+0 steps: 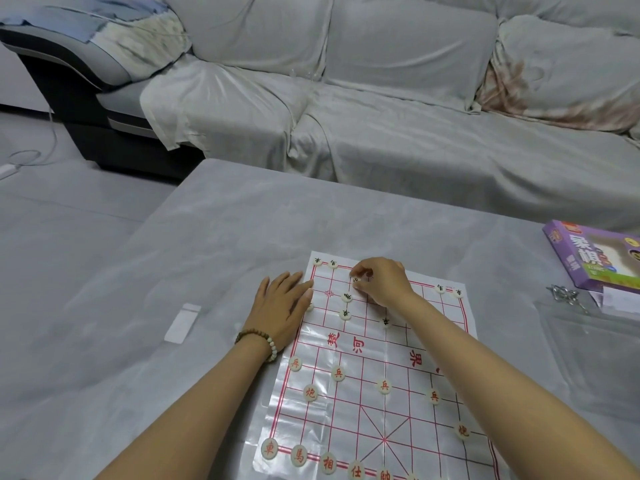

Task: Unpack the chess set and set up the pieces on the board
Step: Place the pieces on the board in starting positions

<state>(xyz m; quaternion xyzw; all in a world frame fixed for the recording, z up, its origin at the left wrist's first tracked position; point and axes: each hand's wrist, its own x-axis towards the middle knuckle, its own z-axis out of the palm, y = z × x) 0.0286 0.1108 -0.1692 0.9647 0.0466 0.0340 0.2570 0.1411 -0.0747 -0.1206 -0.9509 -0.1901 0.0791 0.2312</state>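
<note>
On the glossy red-lined board [346, 415], the right hand [382, 282] pinches a pale round piece [357, 279]. The left hand [278, 308] lies flat, grip slack.

A long sofa [398, 109] fills the far side of the room, draped in a creased pale grey sheet [242, 109]. At its left end the sheet stops short and the dark base [114, 143] shows. Blue and patterned bedding [131, 32] is heaped on that end. A reddish-brown patch [509, 88] marks the cloth towards the right. The floor [69, 209] is smooth and grey; a thin white cable [31, 157] loops across it to a white adapter [7, 169]. In front stands a low grey table [225, 237] with a faintly glossy top. The light is soft and even.
</note>
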